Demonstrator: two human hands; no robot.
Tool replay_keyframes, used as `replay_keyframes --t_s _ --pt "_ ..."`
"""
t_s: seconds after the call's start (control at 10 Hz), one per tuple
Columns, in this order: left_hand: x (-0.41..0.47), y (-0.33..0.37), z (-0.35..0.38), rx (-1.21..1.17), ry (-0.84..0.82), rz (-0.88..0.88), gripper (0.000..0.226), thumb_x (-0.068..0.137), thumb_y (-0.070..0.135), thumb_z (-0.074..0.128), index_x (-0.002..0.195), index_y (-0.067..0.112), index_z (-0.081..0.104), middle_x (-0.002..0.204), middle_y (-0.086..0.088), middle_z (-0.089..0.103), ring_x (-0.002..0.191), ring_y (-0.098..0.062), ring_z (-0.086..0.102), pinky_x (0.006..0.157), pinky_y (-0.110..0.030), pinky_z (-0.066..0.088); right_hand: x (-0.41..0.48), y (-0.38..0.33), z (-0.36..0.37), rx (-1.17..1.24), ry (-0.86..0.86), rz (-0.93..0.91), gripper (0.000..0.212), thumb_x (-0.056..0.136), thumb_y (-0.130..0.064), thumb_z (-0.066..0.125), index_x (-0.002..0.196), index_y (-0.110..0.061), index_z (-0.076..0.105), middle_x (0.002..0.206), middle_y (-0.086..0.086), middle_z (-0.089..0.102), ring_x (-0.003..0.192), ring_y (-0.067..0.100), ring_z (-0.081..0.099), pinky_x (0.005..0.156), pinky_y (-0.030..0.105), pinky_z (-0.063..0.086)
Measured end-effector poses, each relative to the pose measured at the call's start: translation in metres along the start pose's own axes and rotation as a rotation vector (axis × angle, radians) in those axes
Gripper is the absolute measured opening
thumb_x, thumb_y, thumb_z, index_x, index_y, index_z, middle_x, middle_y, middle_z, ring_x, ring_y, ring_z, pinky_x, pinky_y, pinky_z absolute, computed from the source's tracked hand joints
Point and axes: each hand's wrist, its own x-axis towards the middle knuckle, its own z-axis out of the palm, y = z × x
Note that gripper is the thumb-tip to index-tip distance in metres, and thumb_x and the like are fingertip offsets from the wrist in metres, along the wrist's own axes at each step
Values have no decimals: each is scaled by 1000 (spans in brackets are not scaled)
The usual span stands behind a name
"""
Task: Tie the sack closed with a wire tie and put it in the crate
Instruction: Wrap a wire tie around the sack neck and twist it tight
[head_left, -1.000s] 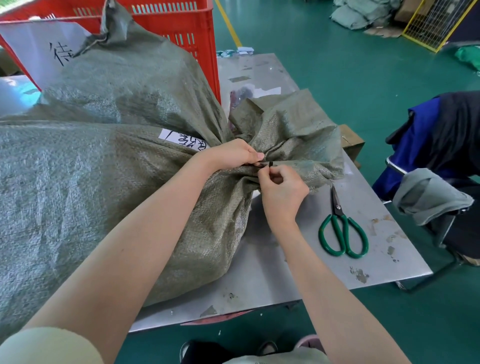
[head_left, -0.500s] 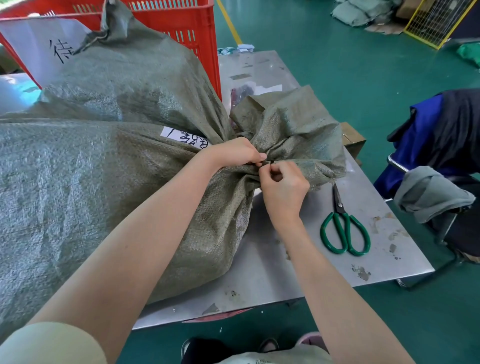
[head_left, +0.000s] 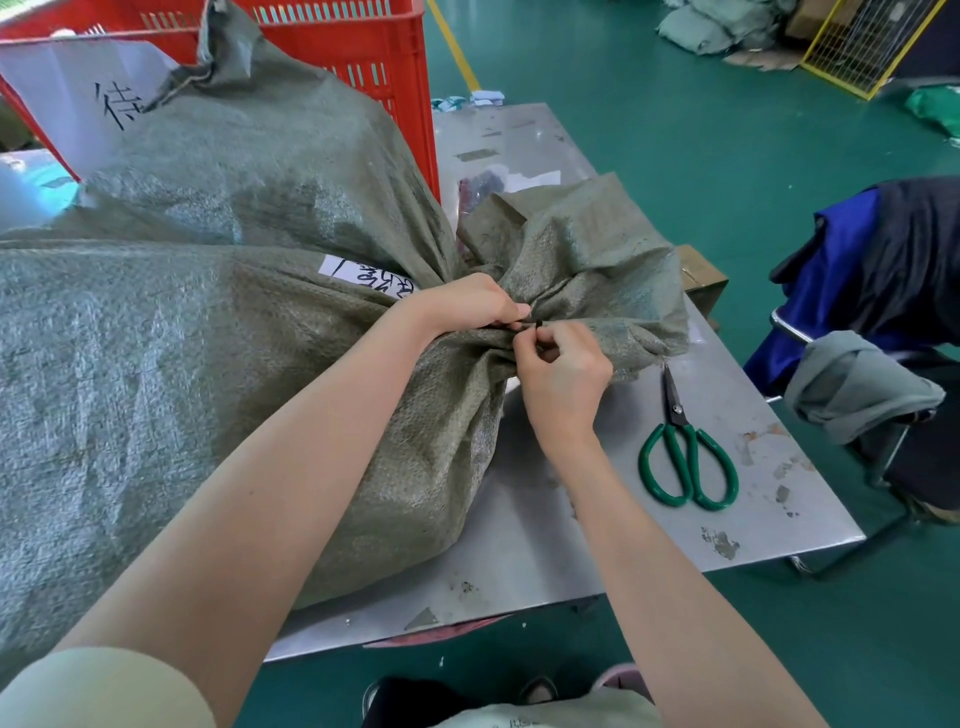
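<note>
Tightly, both hands (head_left: 563, 371) pinch thin dark wire (head_left: 537, 324) around bunched woven sack (head_left: 208, 364)

Bright, even light; wide-angle edge distortion

sack (head_left: 218, 364) lay on tabletop (head_left: 545, 551) | left hand (head_left: 470, 306) clutched gathered neck | right hand (head_left: 563, 371) pinched wire tie (head_left: 531, 325) | scissors (head_left: 687, 457) beside

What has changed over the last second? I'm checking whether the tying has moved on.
Very little. The right hand has curled its fingers tighter on the dark wire tie at the gathered neck of the sack, as if twisting it. The left hand still clamps the neck. Sack, scissors and red crate have not moved.
</note>
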Motion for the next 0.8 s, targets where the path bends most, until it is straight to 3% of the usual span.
replay_keyframes --t_s 0.1,0.3,0.5,0.6,0.8 --pt "1 0 0 12 -8 -1 34 92 26 53 59 16 58 67 -1 47 77 -14 43 69 -22 32 0 -1 1 -5 1 3 21 63 2 70 49 -2 55 48 12 53 59 17 39 50 18 21" --pt "3 -2 0 -5 -7 -5 29 91 28 53 70 9 61 81 -7 50 85 -17 43 80 -28 30 1 1 2 -39 -14 -30 21 62 2 69 48 -2 54 47 12 53 59 17 38 48 24 27" --pt "5 -3 -1 -2 10 -22 30 90 30 54 65 15 61 92 -8 54 91 -17 48 86 -28 33 -2 3 3 -7 13 -31 20 67 -2 62 49 -2 53 48 12 52 58 16 37 52 13 18" --pt "4 -2 -1 6 2 -12 31 90 29 54 63 15 60 85 -8 49 85 -16 45 81 -28 32 -2 2 3 -18 4 -20 20 64 3 66 49 -2 54 48 11 52 59 16 38 52 13 19" --pt "6 -3 -1 28 4 -7 25 88 31 56 77 10 60 85 -8 49 84 -16 45 81 -30 32 -1 -1 1 38 9 23 21 65 4 67 48 -1 54 47 13 52 58 16 39 53 12 20"
